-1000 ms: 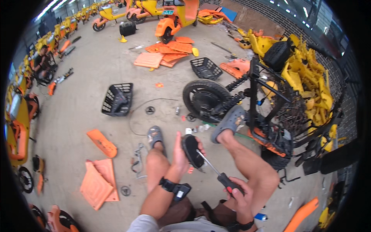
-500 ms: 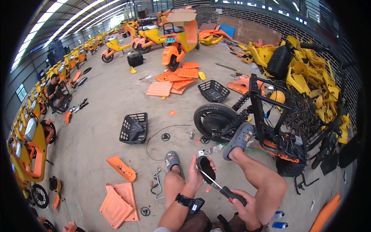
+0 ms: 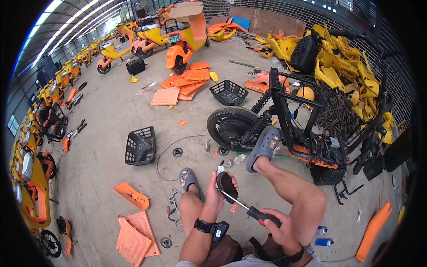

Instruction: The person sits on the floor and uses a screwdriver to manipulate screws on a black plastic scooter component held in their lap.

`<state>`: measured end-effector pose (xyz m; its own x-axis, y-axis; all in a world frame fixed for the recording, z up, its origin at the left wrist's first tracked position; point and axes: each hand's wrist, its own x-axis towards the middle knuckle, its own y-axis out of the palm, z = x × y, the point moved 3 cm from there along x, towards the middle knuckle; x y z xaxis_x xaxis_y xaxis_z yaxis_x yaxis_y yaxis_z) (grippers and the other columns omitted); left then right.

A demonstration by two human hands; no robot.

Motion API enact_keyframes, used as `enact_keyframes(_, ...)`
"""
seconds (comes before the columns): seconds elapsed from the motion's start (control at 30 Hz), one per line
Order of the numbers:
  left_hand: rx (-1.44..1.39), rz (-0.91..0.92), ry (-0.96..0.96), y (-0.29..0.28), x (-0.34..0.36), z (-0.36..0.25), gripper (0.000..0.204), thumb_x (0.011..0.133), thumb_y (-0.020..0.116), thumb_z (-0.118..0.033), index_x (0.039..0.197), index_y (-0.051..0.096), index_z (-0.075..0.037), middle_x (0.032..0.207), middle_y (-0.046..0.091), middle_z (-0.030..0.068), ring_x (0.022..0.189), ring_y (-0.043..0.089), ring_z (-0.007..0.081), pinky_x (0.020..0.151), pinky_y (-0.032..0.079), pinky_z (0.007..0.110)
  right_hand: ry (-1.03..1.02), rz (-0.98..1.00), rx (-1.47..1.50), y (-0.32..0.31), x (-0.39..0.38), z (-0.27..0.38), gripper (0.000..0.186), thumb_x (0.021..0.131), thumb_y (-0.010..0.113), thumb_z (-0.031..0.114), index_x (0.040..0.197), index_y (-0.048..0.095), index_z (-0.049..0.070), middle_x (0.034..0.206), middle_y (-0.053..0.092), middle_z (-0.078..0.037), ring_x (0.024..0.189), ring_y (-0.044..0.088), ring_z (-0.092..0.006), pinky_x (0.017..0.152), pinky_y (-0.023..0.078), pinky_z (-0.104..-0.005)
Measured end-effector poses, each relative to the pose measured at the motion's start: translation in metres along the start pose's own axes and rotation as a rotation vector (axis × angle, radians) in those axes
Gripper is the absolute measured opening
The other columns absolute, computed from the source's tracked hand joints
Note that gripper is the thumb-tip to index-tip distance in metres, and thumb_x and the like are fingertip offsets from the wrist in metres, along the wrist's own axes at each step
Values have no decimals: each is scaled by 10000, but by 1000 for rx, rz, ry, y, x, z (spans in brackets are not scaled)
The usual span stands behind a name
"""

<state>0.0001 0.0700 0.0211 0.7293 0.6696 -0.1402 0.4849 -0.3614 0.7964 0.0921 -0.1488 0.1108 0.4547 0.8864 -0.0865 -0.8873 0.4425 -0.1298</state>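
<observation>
My left hand (image 3: 214,196) is closed around a dark oval part (image 3: 228,184) with a small white tab at its upper end; its exact kind cannot be made out. In my right hand (image 3: 279,228) is a screwdriver (image 3: 259,215) with a black and red handle. Its steel shaft slants up to the left, and the tip meets the lower rim of the oval part. Both hands are between my bent knees, above the concrete floor. Beyond my right foot lies a stripped black scooter frame (image 3: 281,89) with its wheel (image 3: 233,129) toward me.
Black baskets (image 3: 140,146) (image 3: 228,93), small gears (image 3: 177,152) and orange panels (image 3: 133,240) lie on the floor. Blue spray cans (image 3: 324,242) are by my right leg. Yellow scrap panels (image 3: 331,66) are heaped at right. Another person (image 3: 48,118) sits at far left near rows of scooters.
The view has swung slightly, shifting the surroundings leftward. Both hands keep their hold, and the screwdriver tip remains at the oval part's lower rim.
</observation>
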Motion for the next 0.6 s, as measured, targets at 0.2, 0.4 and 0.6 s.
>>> enact_keyframes(0.2, 248, 24, 39, -13, 5, 7, 589, 981, 333, -557, 1028, 551, -13, 858, 602, 99, 813, 594, 212, 791, 500, 351, 25, 18, -11, -17, 4, -4, 286, 884, 616, 45, 1164, 651, 3, 895, 689, -62, 741, 594, -83, 665, 480, -229)
enact_keyframes(0.4, 353, 56, 35, -10, 5, 8, 552, 1003, 360, -489, 1062, 586, 11, 853, 616, 84, 783, 607, 175, 753, 510, 309, -238, 77, -398, -22, 15, 36, 283, 831, 696, 46, 1110, 684, 4, 901, 697, -69, 753, 609, -92, 665, 494, -242)
enact_keyframes(0.6, 476, 28, 39, -21, -1, 20, 510, 1027, 350, -463, 1116, 582, -19, 831, 555, 31, 736, 517, 117, 692, 451, 285, -152, 62, -265, -20, 19, 24, 249, 830, 684, 28, 1074, 681, -23, 852, 692, -78, 745, 634, -116, 661, 510, -249)
